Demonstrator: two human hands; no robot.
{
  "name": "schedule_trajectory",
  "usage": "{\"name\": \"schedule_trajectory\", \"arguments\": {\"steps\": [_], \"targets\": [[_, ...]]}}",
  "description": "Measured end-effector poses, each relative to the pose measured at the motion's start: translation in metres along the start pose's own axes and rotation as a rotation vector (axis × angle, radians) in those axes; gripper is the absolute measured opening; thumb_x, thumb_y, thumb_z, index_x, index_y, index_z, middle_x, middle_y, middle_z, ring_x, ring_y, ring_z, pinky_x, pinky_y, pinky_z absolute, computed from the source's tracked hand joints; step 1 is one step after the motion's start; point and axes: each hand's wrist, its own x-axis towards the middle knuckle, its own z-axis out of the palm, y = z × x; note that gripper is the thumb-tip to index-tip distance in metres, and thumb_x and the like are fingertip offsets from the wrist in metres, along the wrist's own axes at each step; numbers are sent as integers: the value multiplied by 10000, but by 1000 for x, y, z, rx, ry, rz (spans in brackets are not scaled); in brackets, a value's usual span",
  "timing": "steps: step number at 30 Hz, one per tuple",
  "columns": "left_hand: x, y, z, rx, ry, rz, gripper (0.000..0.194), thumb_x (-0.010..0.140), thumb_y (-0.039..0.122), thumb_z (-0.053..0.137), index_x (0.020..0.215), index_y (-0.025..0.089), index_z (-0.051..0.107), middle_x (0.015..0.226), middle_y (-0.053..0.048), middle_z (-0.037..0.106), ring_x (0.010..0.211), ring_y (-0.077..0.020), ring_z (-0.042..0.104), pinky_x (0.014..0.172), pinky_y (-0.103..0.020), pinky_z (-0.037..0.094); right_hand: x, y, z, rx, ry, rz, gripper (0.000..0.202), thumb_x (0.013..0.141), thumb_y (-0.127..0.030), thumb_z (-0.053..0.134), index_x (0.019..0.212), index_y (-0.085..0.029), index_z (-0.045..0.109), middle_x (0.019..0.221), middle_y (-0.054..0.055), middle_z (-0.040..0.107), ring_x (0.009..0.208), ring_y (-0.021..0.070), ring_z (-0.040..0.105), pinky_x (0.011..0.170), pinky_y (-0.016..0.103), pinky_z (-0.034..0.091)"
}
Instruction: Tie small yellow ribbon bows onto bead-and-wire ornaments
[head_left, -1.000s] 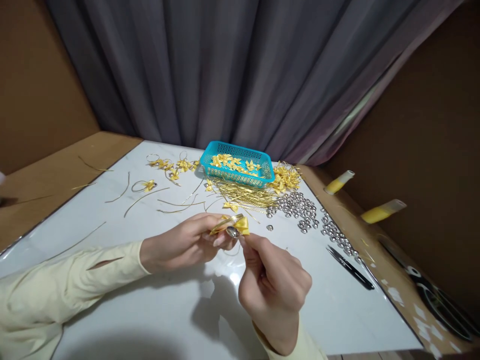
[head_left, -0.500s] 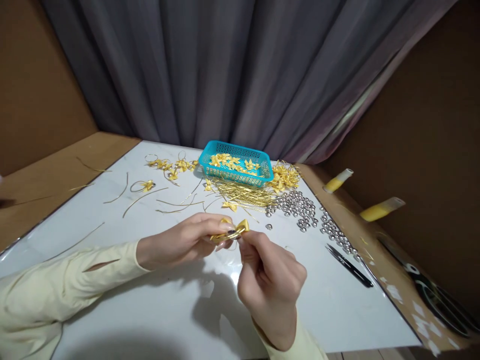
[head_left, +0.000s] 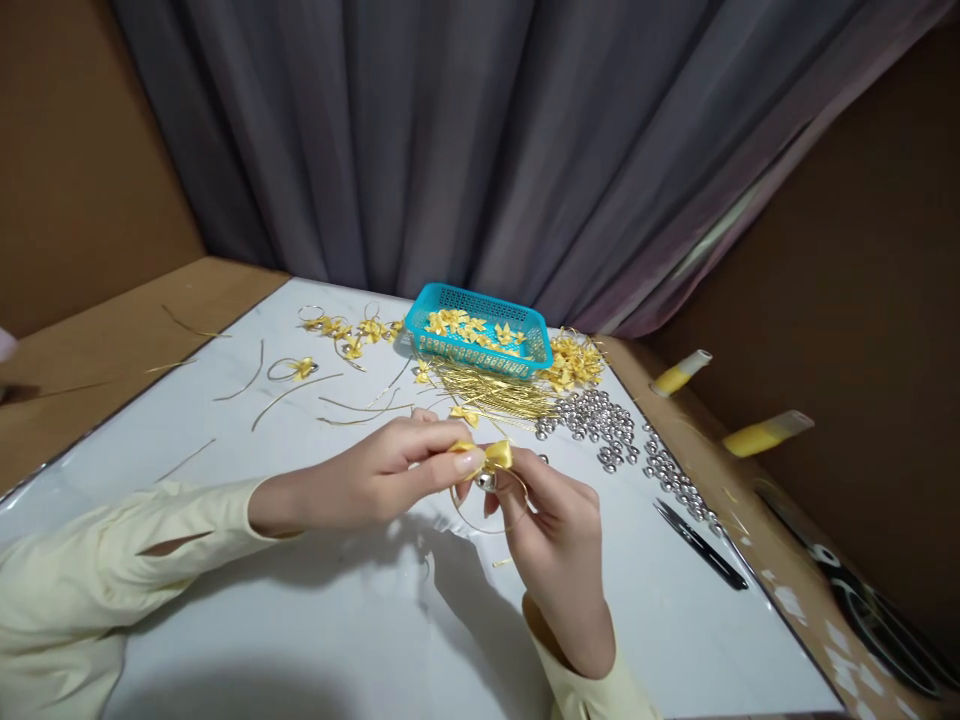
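Between my two hands is a yellow ribbon bow [head_left: 498, 456] with a small silver bell [head_left: 486, 481] at its middle and a loop of thin gold cord [head_left: 480, 530] hanging below. My left hand [head_left: 405, 465] pinches the bow's left side between thumb and fingers. From the other side, my right hand [head_left: 559, 520] pinches at the bow's right edge and the cord loop; its fingertips are partly hidden. Just beyond the hands lies another yellow bow [head_left: 465, 416]. A short gold piece [head_left: 502, 563] rests on the white table sheet [head_left: 360, 630] below them.
A blue basket [head_left: 551, 350] holds yellow bows. Around it lie gold cords [head_left: 491, 388], a pile of yellow bows [head_left: 574, 362] and several silver bells [head_left: 592, 415]. Finished-looking bows with loops [head_left: 302, 368] sit left. Tweezers [head_left: 701, 545] and scissors [head_left: 877, 620] lie right, near two yellow-filled tubes [head_left: 681, 373].
The bow has turned so its bell and cord loop now face me, with the loop hanging down. Both hands have shifted their grip slightly. The view has moved a little.
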Motion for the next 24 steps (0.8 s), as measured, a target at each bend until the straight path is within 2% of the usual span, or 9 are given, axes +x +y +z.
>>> {"name": "schedule_trajectory", "arguments": {"steps": [6, 10, 13, 15, 17, 20, 22, 24], "targets": [[1, 2, -1, 116, -108, 13, 284, 933, 213, 343, 703, 172, 505, 682, 33, 521, 669, -114, 432, 752, -262, 279, -3, 2, 0, -16, -4, 53, 267, 795, -26, 444, 582, -184, 474, 536, -25, 518, 444, 73, 419, 462, 188, 358], [4, -2, 1, 221, -134, 67, 272, 942, 210, 321, 724, 172, 480, 666, 45, 466, 625, -105, 389, 722, -277, 253, -2, 3, -2, 12, -34, 67, 257, 804, -45, 453, 596, -184, 514, 512, -28, 507, 447, 80, 425, 470, 196, 372], [4, -6, 3, 281, -118, 72, 260, 946, 213, 312, 744, 173, 470, 674, 42, 452, 628, -107, 386, 706, -285, 242, 1, 8, -11, 92, -86, 211, 134, 844, -152, 488, 787, -182, 605, 640, 5, 600, 485, 92, 489, 459, 199, 413], [4, -9, 4, 335, -104, 78, 258, 949, 211, 306, 742, 171, 456, 669, 42, 432, 627, -107, 381, 701, -288, 236, 3, 9, -20, 158, -56, 351, 141, 866, -263, 497, 888, -184, 611, 779, 41, 629, 546, 105, 533, 450, 201, 437], [4, -12, 4, 385, -96, 107, 260, 948, 204, 305, 724, 170, 433, 654, 44, 400, 623, -107, 374, 703, -292, 231, 2, 6, -30, 216, -71, 472, 227, 881, -350, 478, 820, -184, 620, 766, 38, 611, 540, 99, 522, 447, 198, 437], [3, -15, 6, 438, -93, 153, 265, 946, 199, 308, 699, 171, 399, 637, 44, 370, 618, -110, 368, 702, -298, 224, -1, -1, -38, 305, -266, 589, 269, 853, -403, 523, 765, -177, 640, 738, 27, 602, 482, 72, 458, 441, 198, 423], [2, -16, 7, 467, -104, 167, 267, 947, 205, 304, 698, 171, 396, 635, 41, 368, 618, -114, 363, 698, -302, 221, -3, -4, -38, 321, -304, 581, 233, 838, -383, 555, 760, -180, 638, 768, 31, 603, 520, 79, 470, 461, 201, 424], [2, -17, 8, 479, -122, 162, 269, 948, 214, 298, 703, 172, 402, 637, 39, 372, 619, -117, 358, 697, -304, 223, -4, -5, -36, 278, -255, 490, 191, 844, -329, 559, 739, -183, 623, 806, 37, 593, 620, 103, 520, 520, 210, 439]]}}
